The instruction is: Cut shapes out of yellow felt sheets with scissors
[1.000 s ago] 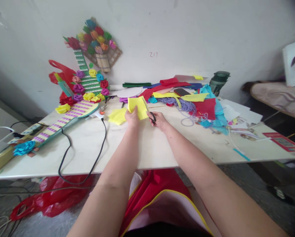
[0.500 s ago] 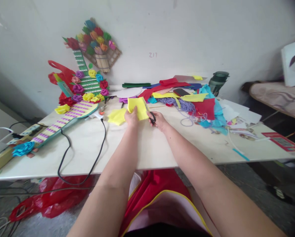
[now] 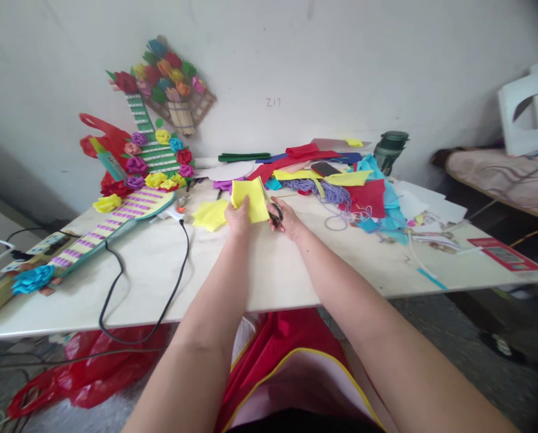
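My left hand (image 3: 238, 215) is closed on a yellow piece of crepe paper (image 3: 249, 195), thumb on top, holding it just above the table. In my right hand (image 3: 287, 218) is a pair of scissors (image 3: 275, 211) with black handles. The blades lie along the paper's right edge; whether they are fully closed is hard to make out. Another yellow piece (image 3: 210, 215) lies on the table to the left of my left hand, partly behind it.
A flower-decorated craft piece (image 3: 155, 150) and a glue gun (image 3: 175, 211) with a black cord stand left. Toward the back right lie coloured paper, purple yarn (image 3: 334, 191), a phone (image 3: 326, 168) and a dark bottle (image 3: 389, 150). The white table (image 3: 278, 276) ends close to my body.
The view has shifted slightly, moving the surroundings a little left in the picture. The scissor handles look a bit further apart along the paper's right edge. Both hands keep their holds.
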Demonstrator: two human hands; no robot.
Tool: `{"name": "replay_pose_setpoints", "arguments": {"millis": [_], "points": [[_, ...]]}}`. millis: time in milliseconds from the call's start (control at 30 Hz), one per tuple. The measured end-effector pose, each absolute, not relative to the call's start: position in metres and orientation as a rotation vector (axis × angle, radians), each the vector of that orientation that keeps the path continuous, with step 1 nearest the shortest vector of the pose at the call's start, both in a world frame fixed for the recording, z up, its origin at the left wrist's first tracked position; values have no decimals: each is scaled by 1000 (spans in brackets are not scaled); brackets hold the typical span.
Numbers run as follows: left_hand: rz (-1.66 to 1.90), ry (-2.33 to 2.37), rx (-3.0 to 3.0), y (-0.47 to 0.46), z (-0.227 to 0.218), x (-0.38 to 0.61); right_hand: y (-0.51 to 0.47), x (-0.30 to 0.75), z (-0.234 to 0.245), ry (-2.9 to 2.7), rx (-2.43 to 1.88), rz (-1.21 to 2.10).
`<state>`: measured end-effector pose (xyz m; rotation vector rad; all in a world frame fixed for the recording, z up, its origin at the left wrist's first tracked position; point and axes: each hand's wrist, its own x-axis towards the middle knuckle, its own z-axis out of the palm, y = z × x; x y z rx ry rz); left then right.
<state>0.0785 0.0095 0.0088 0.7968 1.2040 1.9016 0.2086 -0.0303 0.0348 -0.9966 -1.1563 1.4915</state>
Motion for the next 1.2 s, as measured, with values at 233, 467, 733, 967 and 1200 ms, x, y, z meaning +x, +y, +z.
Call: {"name": "replay_pose_setpoints", "arguments": {"millis": [233,467,733,967,1200], "points": [[1913,1170,791,7,11,80,-31,208,35,-1160,-1001,1477],[1885,1186,787,3,14,81,-29,208,33,-1185,-973,1469],[1895,1181,775,-3,19,83,-25,208,28,-1187,-949,1457],[1885,1243,765,-5,21,83,-22,208,24,-1189,-967,1442],[1885,1242,751,-3,21,83,-17,207,19,-1178,-945,1409]]}}
